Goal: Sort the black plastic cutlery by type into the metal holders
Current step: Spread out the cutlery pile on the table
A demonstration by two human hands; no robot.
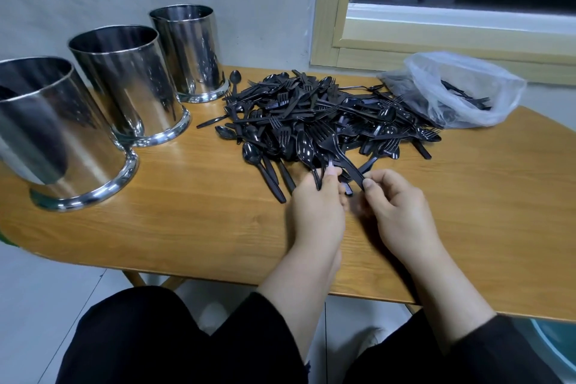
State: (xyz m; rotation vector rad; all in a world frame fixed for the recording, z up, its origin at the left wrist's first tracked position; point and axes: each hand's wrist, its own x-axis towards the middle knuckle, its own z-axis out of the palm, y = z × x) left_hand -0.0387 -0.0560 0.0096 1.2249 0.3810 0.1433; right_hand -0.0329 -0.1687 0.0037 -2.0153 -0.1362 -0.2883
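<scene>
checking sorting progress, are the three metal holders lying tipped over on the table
No, all three metal holders stand upright in a row on the table.

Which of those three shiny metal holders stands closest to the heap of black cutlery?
The farthest shiny steel cylinder holder, by the wall; a black plastic spoon lies beside its base, while the other two stand apart.

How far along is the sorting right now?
Barely started. The three metal holders show nothing inside from this angle. Right hand pinches a fork's handle; left hand grips other pieces at the pile's edge. Left: nearly the whole pile, plus cutlery in the plastic bag.
</scene>
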